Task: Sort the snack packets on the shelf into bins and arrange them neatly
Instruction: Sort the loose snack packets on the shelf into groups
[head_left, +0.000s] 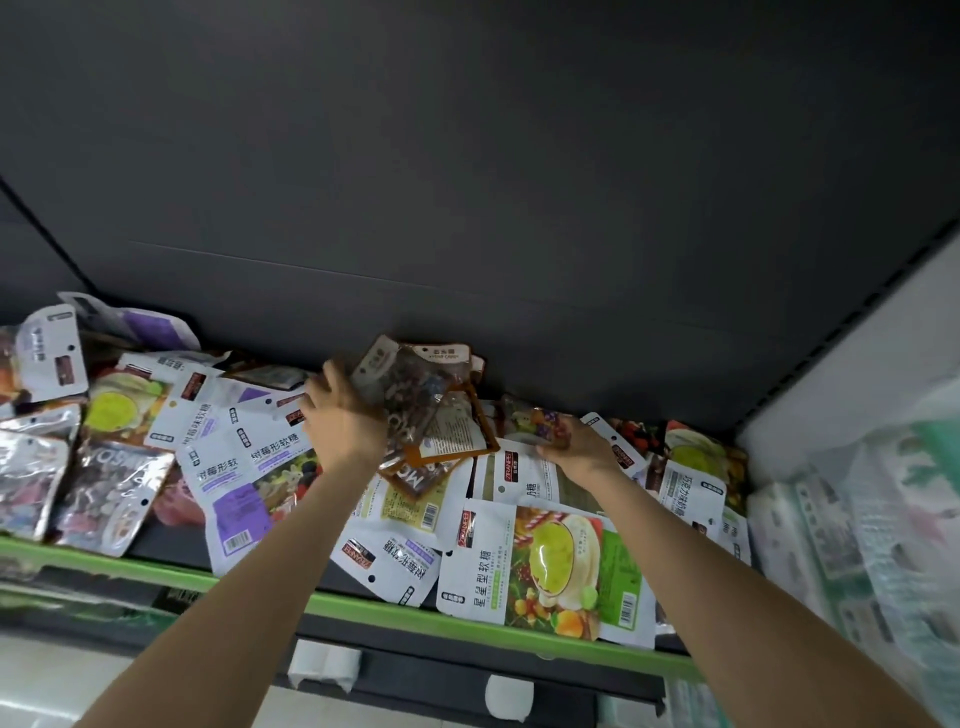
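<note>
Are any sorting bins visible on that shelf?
No: the packets lie loose, overlapping along the green-edged shelf, with no bin among them.

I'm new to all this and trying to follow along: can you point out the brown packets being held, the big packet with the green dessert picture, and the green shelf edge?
brown packets (415, 395): head view, dark centre of the top packet.
green dessert packet (550, 566): head view, its printed picture.
green shelf edge (363, 609): head view, front lip.

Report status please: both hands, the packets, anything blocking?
Left hand gripping brown packets at the shelf back. Right hand closed on a colourful packet. Loose packets crowd the green shelf edge; no bins in view.
</note>
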